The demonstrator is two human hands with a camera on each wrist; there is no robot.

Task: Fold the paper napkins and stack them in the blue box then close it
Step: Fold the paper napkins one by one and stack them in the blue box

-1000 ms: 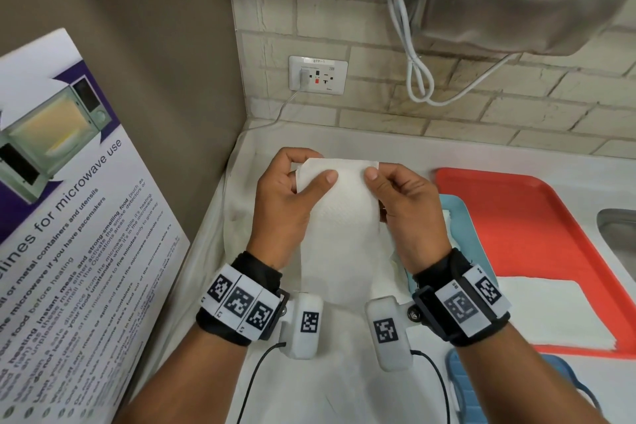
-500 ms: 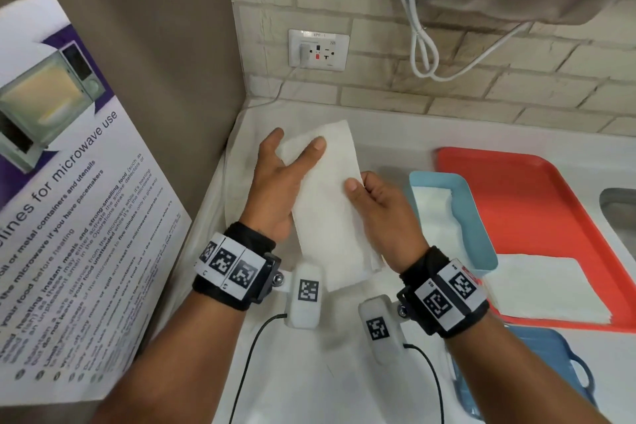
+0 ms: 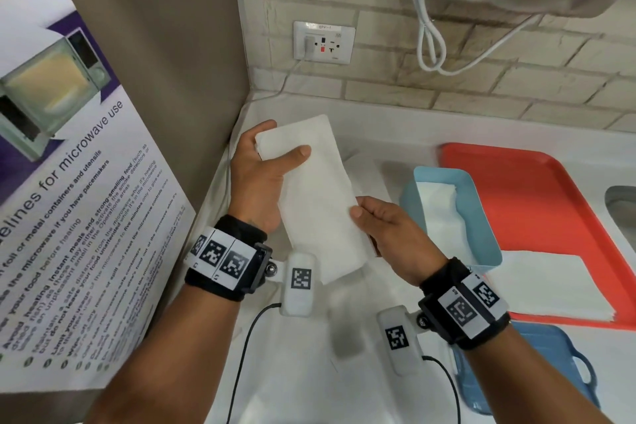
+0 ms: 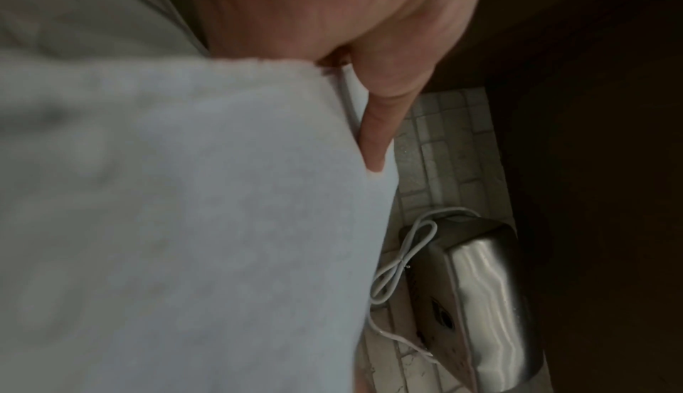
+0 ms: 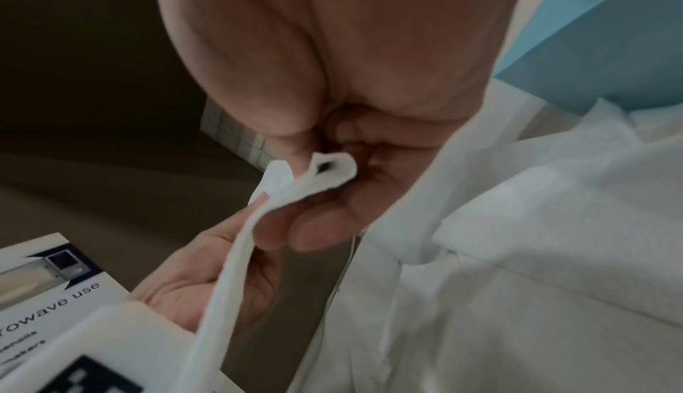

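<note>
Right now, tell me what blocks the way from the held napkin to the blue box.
Nothing visible does. The folded napkin, held by the left hand and right hand, hangs left of the open blue box; its lid lies apart, nearer the person.

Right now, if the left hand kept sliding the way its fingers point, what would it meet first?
Probably the brick wall behind the counter. The left hand, gripping the folded napkin, points up and away toward it; depth is hard to judge.

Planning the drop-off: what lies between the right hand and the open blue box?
Nothing: in the head view the right hand, pinching the folded napkin, sits beside the blue box, with only bare white counter showing between them.
</note>
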